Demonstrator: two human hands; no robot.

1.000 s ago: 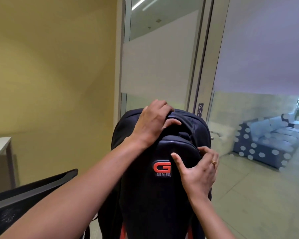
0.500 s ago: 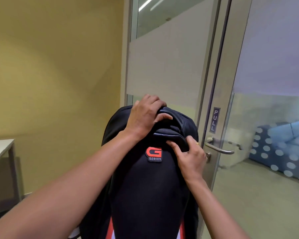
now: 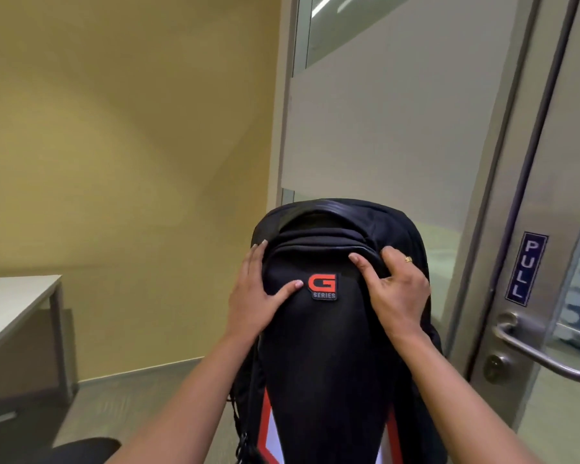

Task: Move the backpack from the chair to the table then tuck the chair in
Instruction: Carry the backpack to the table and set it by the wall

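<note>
A black backpack (image 3: 318,356) with a red G logo and red-and-white trim stands upright in front of me, held up at chest height. My left hand (image 3: 253,303) grips its upper left side, thumb on the front panel. My right hand (image 3: 394,293) clasps the upper right side, fingers curled over the front pocket's top seam. The top carry handle is free. A white table (image 3: 17,299) shows at the left edge. A dark rounded part at the bottom left, possibly the chair (image 3: 81,450), is mostly hidden.
A yellow wall fills the left and middle. A frosted glass partition and a metal-framed glass door (image 3: 549,195) with a PULL sign and a lever handle (image 3: 543,349) stand close on the right. Grey carpet lies below.
My left hand has left the top handle and slid down to the backpack's left side. My right hand has shifted to the right side. The view has turned left, toward the table.
</note>
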